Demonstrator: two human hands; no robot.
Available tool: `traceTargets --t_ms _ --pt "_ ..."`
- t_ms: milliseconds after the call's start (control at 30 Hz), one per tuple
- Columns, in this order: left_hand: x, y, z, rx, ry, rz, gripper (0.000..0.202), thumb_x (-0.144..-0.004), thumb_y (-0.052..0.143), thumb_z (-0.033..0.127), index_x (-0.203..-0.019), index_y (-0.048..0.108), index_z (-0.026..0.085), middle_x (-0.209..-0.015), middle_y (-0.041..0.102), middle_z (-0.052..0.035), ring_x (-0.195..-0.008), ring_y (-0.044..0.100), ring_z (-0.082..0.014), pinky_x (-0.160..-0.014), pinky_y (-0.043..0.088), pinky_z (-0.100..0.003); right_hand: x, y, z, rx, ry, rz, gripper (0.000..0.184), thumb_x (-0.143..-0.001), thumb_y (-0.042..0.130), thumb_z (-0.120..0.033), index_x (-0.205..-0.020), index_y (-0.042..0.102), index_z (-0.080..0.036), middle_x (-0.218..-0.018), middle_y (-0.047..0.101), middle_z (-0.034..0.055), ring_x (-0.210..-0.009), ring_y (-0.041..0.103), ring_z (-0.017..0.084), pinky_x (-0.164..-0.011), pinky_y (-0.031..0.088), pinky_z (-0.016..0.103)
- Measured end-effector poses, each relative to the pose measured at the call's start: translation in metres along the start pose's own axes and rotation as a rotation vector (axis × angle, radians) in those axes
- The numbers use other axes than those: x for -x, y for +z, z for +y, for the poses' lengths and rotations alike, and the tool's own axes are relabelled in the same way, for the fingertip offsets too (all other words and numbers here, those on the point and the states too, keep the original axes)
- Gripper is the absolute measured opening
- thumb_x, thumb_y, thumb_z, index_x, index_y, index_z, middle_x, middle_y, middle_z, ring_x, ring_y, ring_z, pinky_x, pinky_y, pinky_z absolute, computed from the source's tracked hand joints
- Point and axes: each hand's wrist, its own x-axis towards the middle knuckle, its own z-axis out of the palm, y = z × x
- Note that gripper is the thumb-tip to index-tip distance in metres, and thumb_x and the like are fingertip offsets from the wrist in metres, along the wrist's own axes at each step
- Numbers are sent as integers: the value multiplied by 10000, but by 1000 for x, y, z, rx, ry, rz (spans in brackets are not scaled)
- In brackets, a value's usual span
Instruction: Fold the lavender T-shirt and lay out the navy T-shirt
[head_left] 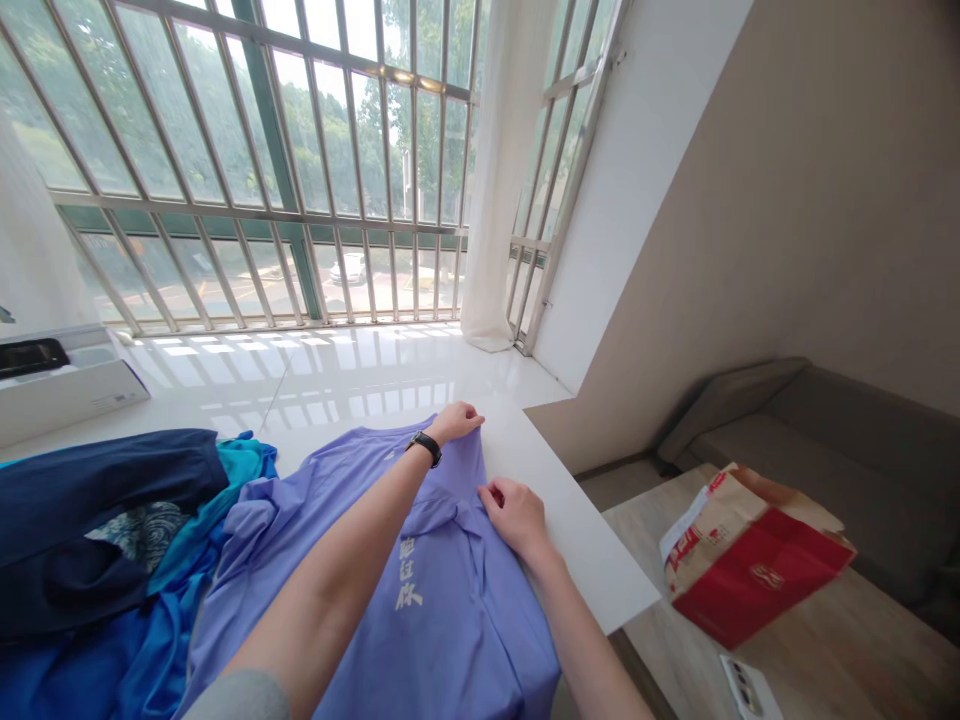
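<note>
A lavender shirt (352, 560) with pale lettering down its middle lies spread on the white surface, its near part creased and bunched. My left hand (454, 422), with a black watch on the wrist, pinches the shirt's far right corner. Closer to me, my right hand (516, 515) is closed on the shirt's right edge, with fingertips curled and partly hidden. Left of the shirt is a heap of clothes: a dark navy garment (112, 480) on top of bright blue fabric (180, 560).
A white box (75, 385) with a black object on it stands at the far left. Behind the white surface (570, 510) are a barred window (315, 150) and a white curtain (499, 180). To the right, a red and brown paper bag (750, 560) and a phone (750, 688) rest on a wooden table.
</note>
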Motion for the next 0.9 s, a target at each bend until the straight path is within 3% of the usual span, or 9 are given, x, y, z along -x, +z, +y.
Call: traceTargets --t_ms 333,467,600,700,900 --pt "-2 19 -5 52 -71 124 300 -977 441 387 -1038 664 196 -1022 723 -94 -965 663 -228 -791 478 -300 -1 5 0 125 89 101 333 -969 474 -370 -733 655 -220 -746 706 26 -674 627 144 -578 303 246" --pt "5 8 -12 77 -13 77 295 -998 402 342 -1153 609 199 -1023 730 -57 -916 675 -170 -787 489 -252 -1 5 1 140 121 95 259 -956 504 -355 -789 652 -224 -771 709 23 -693 643 148 -575 313 245" --pt "34 -19 -36 36 2 37 301 -934 526 350 -1195 597 218 -1041 731 -38 -925 676 -177 -798 494 -248 -1 4 0 127 120 93 207 -947 511 -346 -835 635 -225 -758 701 12 -707 653 154 -566 307 247" --pt "69 -36 -58 -48 -55 43 260 -883 586 336 -1104 650 216 -1044 727 -51 -957 664 -207 -812 486 -266 0 6 1 95 105 116 140 -936 514 -323 -923 612 -225 -778 692 5 -717 646 154 -567 303 244" --pt "117 -37 -78 -174 -156 106 237 -895 556 391 -940 691 202 -1030 717 -91 -994 647 -243 -803 469 -284 -10 6 10 -95 87 209 167 -893 508 -300 -1002 592 -206 -813 658 11 -728 613 165 -619 366 251"
